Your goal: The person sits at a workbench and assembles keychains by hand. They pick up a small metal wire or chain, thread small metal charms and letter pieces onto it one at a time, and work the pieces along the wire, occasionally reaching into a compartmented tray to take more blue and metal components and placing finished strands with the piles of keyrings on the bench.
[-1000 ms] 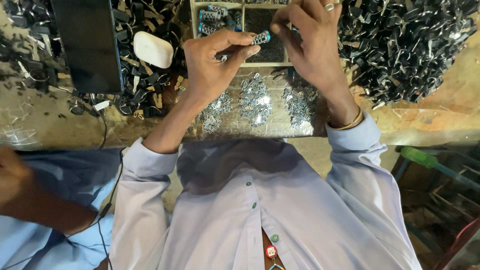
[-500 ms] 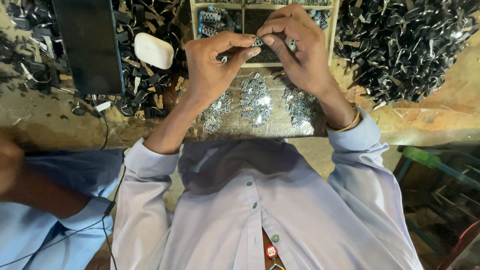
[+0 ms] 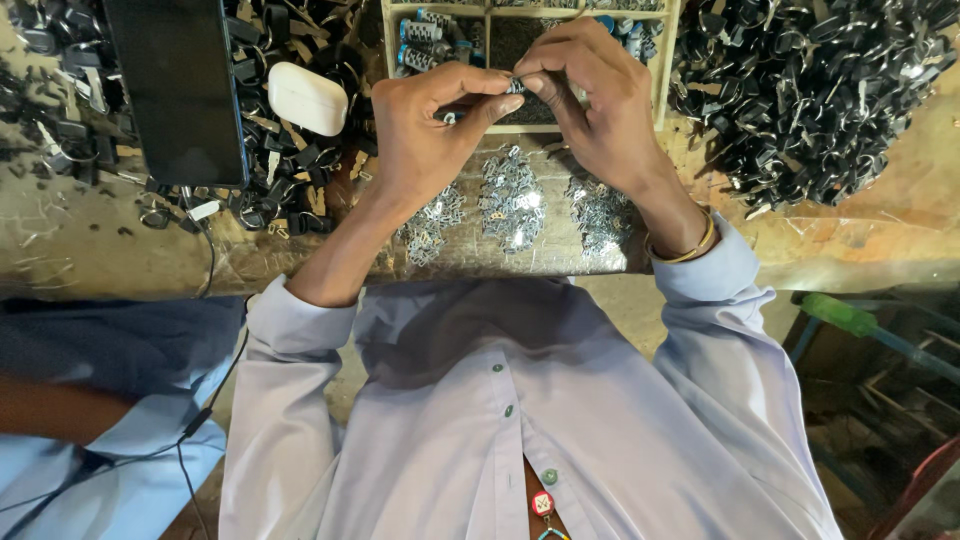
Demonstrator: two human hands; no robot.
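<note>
While both hands meet above the wooden tray, the left hand (image 3: 430, 135) and the right hand (image 3: 598, 105) now pinch one small metal piece (image 3: 515, 86) between thumb and fingertips, fingers closed tight on it from either side. A second ago the two hands were a little apart, the left one carrying a small bluish part on its own; half a second ago they drew together, and now they are locked onto the same piece, held up just over the front edge of the divided wooden tray (image 3: 668, 70). By my reading that means the fitting work is under way right at the fingertips, though the piece is too small to tell how its parts sit. Inside the tray, the left compartment holds little blue-and-silver cylinders (image 3: 420, 32), the middle one a dark fine fill mostly hidden behind the hands. On the workbench (image 3: 100, 250) below the wrists lie three loose heaps of shiny silver parts (image 3: 510, 205). Off to the right sprawls a big pile of black clips (image 3: 810, 90), another spreads on the left around a dark phone (image 3: 175, 90) and a white earbud case (image 3: 307, 98). A co-worker's blue sleeve (image 3: 110, 380) sits at lower left.
</note>
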